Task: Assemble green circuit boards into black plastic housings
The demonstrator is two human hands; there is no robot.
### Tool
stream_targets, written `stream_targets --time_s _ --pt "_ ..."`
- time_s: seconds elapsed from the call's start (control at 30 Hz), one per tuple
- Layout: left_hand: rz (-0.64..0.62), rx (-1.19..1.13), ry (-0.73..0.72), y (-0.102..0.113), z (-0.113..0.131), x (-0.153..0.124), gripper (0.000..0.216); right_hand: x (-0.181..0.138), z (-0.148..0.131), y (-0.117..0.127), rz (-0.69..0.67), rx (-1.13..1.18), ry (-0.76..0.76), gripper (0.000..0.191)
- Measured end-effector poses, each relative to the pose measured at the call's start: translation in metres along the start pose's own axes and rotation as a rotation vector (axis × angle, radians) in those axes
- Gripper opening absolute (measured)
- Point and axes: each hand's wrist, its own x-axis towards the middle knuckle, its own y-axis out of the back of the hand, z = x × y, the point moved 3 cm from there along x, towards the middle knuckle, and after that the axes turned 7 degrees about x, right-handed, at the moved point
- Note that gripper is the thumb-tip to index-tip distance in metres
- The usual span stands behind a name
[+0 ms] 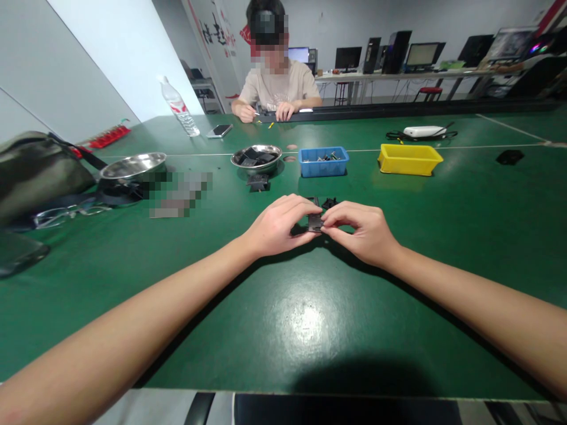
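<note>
- Far left of the green desk (283, 330): I note a camouflage bag (39, 171), with a pair of glasses (66, 215) lying just in front of it.
- Steel bowl (133, 166) beside the bag; from my feed I cannot tell what is in it.
- Further back, a water bottle (179, 109) stands upright, and a phone (220, 130) lies flat near it.
- Second steel bowl (257, 158), holding black parts. One loose black part (258, 181) sits on the desk just in front of it.
- Left hand (279, 224): fingers curled in, fingertips pinched on the left end of a small black piece (315, 222).
- The black piece is at desk centre, between the two hands and low over the surface (whether it touches the desk I cannot tell).
- A few loose black bits (330, 203) lie just behind the hands.
- Right hand (361, 230): thumb and forefinger closed on the right end of the same piece.
- Blue bin (323, 162) behind the hands, with small dark parts inside.
- Yellow bin (410, 159) to its right, well apart from the hands.
- A person in a beige shirt (277, 82) sits across the desk, both hands on the desk's far edge.
</note>
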Motion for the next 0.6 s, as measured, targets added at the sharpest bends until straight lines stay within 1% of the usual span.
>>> stream_targets --time_s 0.13,0.23,0.33,0.47,0.6 --pt "0.010 -0.017 0.014 0.000 -0.001 0.000 0.031 -0.001 0.008 -0.002 0.065 0.252 -0.255 0.006" --pt "-0.010 -0.031 0.043 0.001 -0.001 0.000 0.033 -0.001 0.015 -0.003 0.088 0.451 -0.433 0.014" --pt "-0.031 -0.041 0.060 0.001 -0.002 -0.001 0.037 0.000 0.023 -0.002 0.125 0.590 -0.534 0.024" --pt "-0.009 -0.046 0.071 0.001 -0.003 -0.002 0.043 0.000 0.032 -0.002 0.181 0.774 -0.659 0.034" --pt "-0.014 -0.031 0.090 0.001 -0.004 -0.002 0.037 -0.001 0.035 -0.004 0.190 0.886 -0.725 0.038"
